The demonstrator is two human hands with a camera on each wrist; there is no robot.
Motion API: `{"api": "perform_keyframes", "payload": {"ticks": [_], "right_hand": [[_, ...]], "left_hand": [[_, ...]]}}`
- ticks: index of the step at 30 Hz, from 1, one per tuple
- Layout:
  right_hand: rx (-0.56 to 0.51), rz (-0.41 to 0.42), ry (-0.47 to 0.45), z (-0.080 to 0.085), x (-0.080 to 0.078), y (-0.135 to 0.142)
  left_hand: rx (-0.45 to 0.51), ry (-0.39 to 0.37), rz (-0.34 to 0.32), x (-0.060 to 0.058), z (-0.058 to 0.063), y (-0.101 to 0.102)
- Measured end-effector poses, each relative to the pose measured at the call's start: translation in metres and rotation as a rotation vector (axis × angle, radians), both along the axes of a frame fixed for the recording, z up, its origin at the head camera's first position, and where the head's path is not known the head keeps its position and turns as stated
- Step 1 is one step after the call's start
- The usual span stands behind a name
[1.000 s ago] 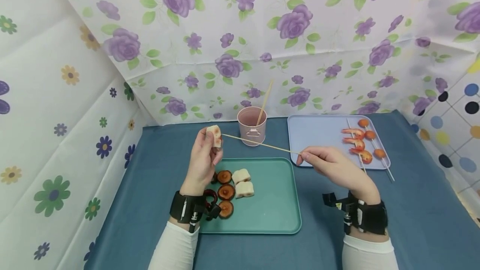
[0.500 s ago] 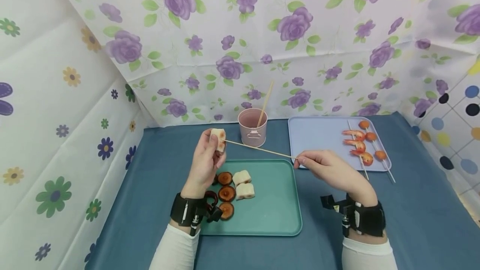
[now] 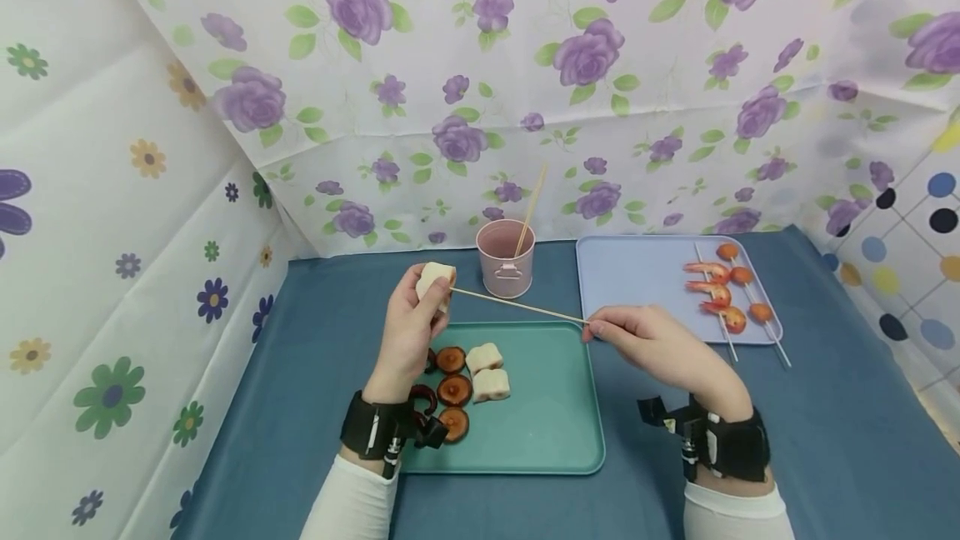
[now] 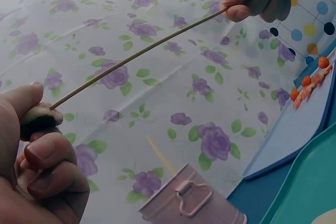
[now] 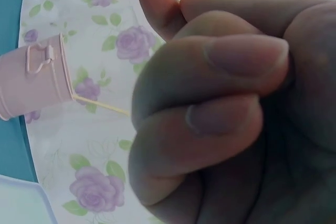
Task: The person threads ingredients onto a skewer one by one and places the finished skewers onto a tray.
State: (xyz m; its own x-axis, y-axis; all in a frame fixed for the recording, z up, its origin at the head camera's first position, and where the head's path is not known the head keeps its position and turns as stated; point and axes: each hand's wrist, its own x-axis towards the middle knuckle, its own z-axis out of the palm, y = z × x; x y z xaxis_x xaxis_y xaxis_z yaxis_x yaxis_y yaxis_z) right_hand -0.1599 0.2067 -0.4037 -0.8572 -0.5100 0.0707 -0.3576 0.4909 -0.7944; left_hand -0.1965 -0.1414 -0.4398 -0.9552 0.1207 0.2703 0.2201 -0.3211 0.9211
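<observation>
We are watching a skewer [image 3: 517, 304] spanning crosswise

We are seeing its long axis running left to right, sloping slightly nearer on the right in the head view, its left end pointing at a pale piece [image 3: 433, 273]. The fingers of the left hand [image 3: 408, 319] are clamping that pale piece, while the fingers of the right hand [image 3: 652, 340] are pinching the skewer's other end. We cannot tell how deep the tip is going. A pink bucket [image 3: 495, 277] is standing beyond and between both sets of fingers, and a green tray [image 3: 547, 432] is lying below them on the counter [image 3: 525, 511].
</observation>
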Motion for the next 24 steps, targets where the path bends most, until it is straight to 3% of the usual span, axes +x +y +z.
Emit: {"api": "perform_keyframes", "payload": {"ticks": [10,18,24], "right_hand": [[0.035,-0.022,0.103,-0.001,0.002,-0.010],[0.076,-0.037,0.143,0.000,0.005,-0.014],[0.134,0.019,0.160,-0.001,0.006,-0.032]], "left_hand": [[-0.007,-0.036,0.046,0.008,0.005,0.005],[0.012,-0.015,0.050,0.012,0.005,0.010],[-0.024,-0.029,-0.003,0.019,0.004,0.027]]}}
